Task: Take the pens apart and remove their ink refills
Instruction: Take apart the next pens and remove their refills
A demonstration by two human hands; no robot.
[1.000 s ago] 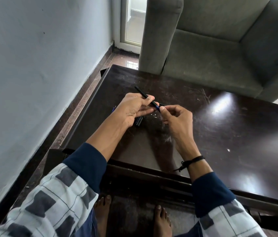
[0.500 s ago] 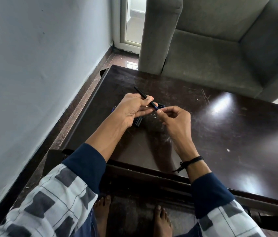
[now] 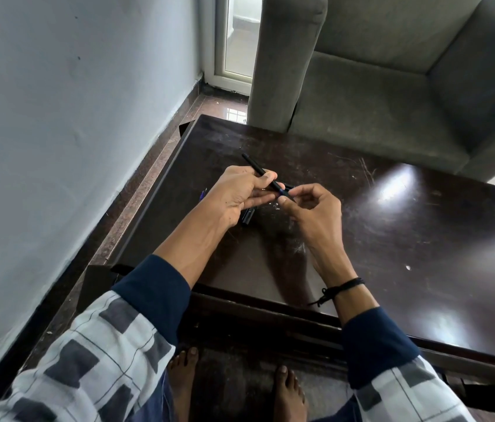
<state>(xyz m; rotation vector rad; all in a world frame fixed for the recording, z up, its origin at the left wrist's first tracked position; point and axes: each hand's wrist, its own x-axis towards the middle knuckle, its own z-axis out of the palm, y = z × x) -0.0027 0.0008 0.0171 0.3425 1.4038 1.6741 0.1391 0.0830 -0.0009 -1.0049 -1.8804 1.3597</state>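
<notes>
Centrally, two bare hands meet just above a dark brown glossy wooden bench (image 3: 392,245), sharing one slim black plastic pen (image 3: 254,164). The left hand (image 3: 234,193) grasps the pen's barrel, its thumb pressed over the top and its fingers curled beneath. The pen's far end sticks up and away from that grip, tilted toward the far left corner of the bench. The right hand (image 3: 313,214) pinches the pen's near end between thumb and forefinger, with the other fingers loosely curled, so the two grips sit almost touching along the pen. A short blue section of the pen shows between the two grips. Directly below the left grip, a few black tube-shaped pen parts (image 3: 247,216) lie on the bench, partly hidden by the hand. To the outer side of the left grip, a small blue and clear pen piece (image 3: 203,194) rests on the bench near its edge. A thin black cord bracelet (image 3: 343,286) circles the right wrist. Beyond both grips, past the far edge of the bench, stands a grey fabric armchair (image 3: 392,86).
</notes>
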